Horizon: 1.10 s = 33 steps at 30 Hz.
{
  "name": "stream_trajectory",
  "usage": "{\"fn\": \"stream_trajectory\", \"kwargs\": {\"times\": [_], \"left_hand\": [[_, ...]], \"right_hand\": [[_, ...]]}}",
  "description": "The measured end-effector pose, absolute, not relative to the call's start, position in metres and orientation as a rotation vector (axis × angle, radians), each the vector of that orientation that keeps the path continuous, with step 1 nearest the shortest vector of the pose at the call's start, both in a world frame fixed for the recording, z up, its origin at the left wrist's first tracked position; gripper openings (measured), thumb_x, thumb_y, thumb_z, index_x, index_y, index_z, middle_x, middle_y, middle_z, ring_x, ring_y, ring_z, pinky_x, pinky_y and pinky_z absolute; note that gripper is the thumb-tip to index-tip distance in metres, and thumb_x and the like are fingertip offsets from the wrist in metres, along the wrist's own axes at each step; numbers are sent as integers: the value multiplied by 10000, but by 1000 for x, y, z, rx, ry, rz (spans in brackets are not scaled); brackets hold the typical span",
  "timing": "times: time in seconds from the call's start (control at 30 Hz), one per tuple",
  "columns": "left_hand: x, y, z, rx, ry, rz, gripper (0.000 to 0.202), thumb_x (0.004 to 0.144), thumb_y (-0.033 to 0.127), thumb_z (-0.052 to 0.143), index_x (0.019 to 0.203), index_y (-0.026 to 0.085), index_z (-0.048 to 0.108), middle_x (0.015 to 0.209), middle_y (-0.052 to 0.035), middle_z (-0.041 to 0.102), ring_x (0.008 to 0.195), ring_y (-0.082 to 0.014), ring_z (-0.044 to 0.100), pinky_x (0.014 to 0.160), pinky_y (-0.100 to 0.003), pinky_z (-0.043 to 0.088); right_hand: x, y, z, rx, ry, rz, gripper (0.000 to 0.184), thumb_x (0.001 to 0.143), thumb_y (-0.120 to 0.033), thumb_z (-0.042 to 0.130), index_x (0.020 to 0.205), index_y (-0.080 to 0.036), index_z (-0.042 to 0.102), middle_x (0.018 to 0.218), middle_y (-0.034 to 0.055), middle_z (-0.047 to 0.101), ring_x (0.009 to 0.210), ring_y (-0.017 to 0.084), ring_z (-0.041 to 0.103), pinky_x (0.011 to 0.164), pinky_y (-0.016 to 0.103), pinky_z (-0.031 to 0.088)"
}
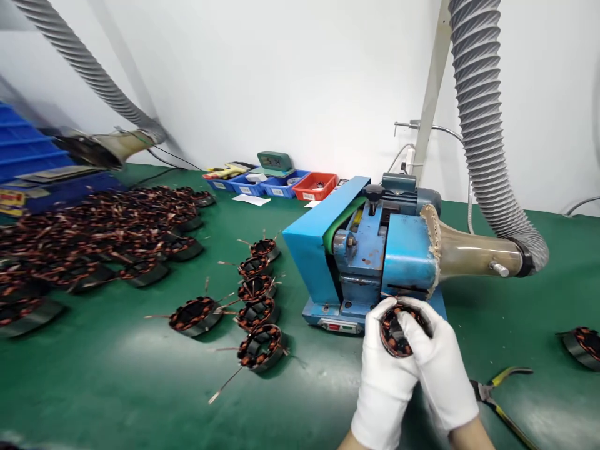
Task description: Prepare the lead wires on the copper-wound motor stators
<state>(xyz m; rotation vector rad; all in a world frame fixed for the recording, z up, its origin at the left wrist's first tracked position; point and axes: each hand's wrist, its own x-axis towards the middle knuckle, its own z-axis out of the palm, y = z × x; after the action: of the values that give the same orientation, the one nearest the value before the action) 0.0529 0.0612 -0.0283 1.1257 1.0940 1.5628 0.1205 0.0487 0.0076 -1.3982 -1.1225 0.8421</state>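
A person in white gloves holds a round ring of copper wire (392,334) with both hands, just in front of the blue machine (410,247). The left hand (385,362) grips its left side. The right hand (435,353) grips the other side, with a finger or thumb over the ring. Pliers (486,393) lie near the right hand on the green table (328,400). Five more rings (257,309) stand in a row left of the machine.
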Motion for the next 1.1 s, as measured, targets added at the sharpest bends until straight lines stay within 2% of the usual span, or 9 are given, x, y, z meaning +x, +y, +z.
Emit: {"fn": "stream_trajectory", "kwargs": {"times": [0.17,0.47,0.57,0.67,0.77,0.83,0.9,1.0,1.1], "left_hand": [[54,74,-15,1071,1028,1488,477,512,208,755,937,202,539,1009,-83,649,931,-247,645,857,-377,519],[55,74,5,1018,964,1307,523,504,223,772,950,182,504,1032,-104,596,983,-266,605,933,-435,454],[49,61,-2,1049,976,1316,519,554,233,758,996,198,487,1083,-103,569,1032,-272,582,946,-438,443],[34,41,-17,1179,930,1307,484,623,255,745,1042,241,504,1098,-73,555,1010,-254,583,886,-398,484],[21,27,-31,1233,872,1327,556,520,265,817,1002,269,540,1062,-44,552,956,-250,589,821,-364,514],[18,25,-36,1202,847,1353,574,490,271,832,989,274,549,1064,-38,542,985,-258,579,850,-369,507],[18,26,-35,1120,837,1327,488,562,305,798,982,279,551,1047,-34,550,990,-253,583,872,-382,501],[14,26,-26,1029,833,1219,374,669,338,728,996,286,553,976,-28,590,936,-247,614,846,-403,518],[2,20,-13,1029,792,1114,519,626,321,774,1091,309,544,989,-29,624,949,-267,627,855,-418,524]], "right_hand": [[124,58,14,-1477,-1101,832,235,851,-354,526,912,-203,695,879,67,751,886,247,687,825,351,523],[130,57,19,-1511,-1077,764,242,823,-357,558,887,-176,704,815,82,742,866,272,683,809,376,533],[129,45,18,-1508,-1126,790,239,837,-354,540,907,-189,698,838,79,748,855,263,693,786,355,549],[122,23,9,-1487,-1192,733,254,834,-346,528,962,-208,698,915,79,753,864,254,701,746,320,565],[112,4,-2,-1471,-1180,588,258,819,-323,527,979,-221,702,999,77,741,927,254,687,814,331,547],[107,-1,-6,-1478,-1152,566,255,815,-314,536,989,-228,702,1016,72,738,942,255,681,837,339,539],[107,-1,-4,-1461,-1122,618,250,814,-322,559,994,-227,704,1012,74,739,942,258,679,839,341,538],[118,6,8,-1294,-1071,880,274,821,-381,594,1010,-217,706,1009,91,735,944,263,674,847,346,535],[138,16,22,-1023,-1174,1207,354,815,-486,600,1029,-229,717,1013,94,703,961,273,644,868,374,509]]}}
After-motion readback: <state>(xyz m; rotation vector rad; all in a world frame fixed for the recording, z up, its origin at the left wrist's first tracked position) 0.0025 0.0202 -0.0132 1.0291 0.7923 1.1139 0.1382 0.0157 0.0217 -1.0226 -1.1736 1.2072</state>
